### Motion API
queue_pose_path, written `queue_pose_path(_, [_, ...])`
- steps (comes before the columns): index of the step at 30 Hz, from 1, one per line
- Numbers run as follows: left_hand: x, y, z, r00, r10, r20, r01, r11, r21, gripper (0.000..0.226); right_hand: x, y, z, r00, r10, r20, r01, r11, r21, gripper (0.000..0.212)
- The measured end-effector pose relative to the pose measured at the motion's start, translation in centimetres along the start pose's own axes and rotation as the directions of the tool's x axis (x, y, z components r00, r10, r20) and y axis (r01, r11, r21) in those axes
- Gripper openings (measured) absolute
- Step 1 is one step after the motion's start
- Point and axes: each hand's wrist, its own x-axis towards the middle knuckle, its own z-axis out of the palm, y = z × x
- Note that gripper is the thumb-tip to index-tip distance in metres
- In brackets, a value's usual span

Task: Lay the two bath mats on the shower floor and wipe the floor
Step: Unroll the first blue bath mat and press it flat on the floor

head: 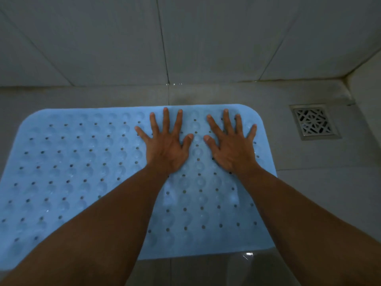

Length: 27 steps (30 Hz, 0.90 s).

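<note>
Grey tiles cover the shower floor [309,182] and the wall [206,38] behind it, seen from my head camera, which looks steeply down.

A blue mat [72,172] lies flat on the floor. Its far edge runs near the foot of the wall, its rounded far right corner shows in full, and its left end runs out of frame. Rows of small round holes and low moulded bumps pattern its top.

Both of my bare hands lie palm down on the far right part of the mat. My left hand [167,149] has its fingers [166,120] straight and spread wide, the tips reaching almost to the mat's far edge. My right hand [231,151] lies just beside it in the same pose, fingers straight and fanned apart, the little finger close to the mat's right edge. The two thumbs point toward each other, near but not touching. Whether the palms bear down hard or only rest, I cannot tell.

My forearms [115,213] are bare and reach in from the bottom corners of the frame, crossing the mat's near half.

A square metal drain [314,121] with a lattice grate is set in the floor to the right of the mat, apart from it, near the corner where two walls meet. A wet glint [248,254] shows on the tile just off the mat's near edge.
</note>
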Motion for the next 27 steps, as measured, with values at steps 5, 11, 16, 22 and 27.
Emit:
queue_pose_path(5, [0.4,0.1,-0.4,0.998,-0.007,0.061,0.003,0.998,0.060,0.069,0.4,0.0,-0.3,0.999,-0.001,0.050,0.001,1.000,0.003,0.056])
queue_pose_path(11, [0.8,0.5,-0.9,0.994,-0.027,0.110,0.019,0.997,0.081,0.073,0.7,-0.2,-0.4,0.998,0.008,0.062,-0.009,1.000,0.009,0.055])
queue_pose_path(16, [0.7,0.4,-0.8,0.996,-0.033,0.082,0.028,0.998,0.064,0.074,0.7,0.0,0.3,0.999,0.009,0.037,-0.009,1.000,0.009,0.057])
queue_pose_path(22, [0.6,0.4,-1.1,0.996,-0.037,0.086,0.033,0.999,0.043,0.073,0.5,-0.3,-0.2,0.999,0.022,0.028,-0.023,1.000,0.015,0.055])
queue_pose_path(27, [0.5,0.0,-1.5,0.985,-0.035,0.170,0.034,0.999,0.005,0.071,0.5,-0.4,-0.9,0.994,0.027,0.103,-0.029,0.999,0.016,0.055])
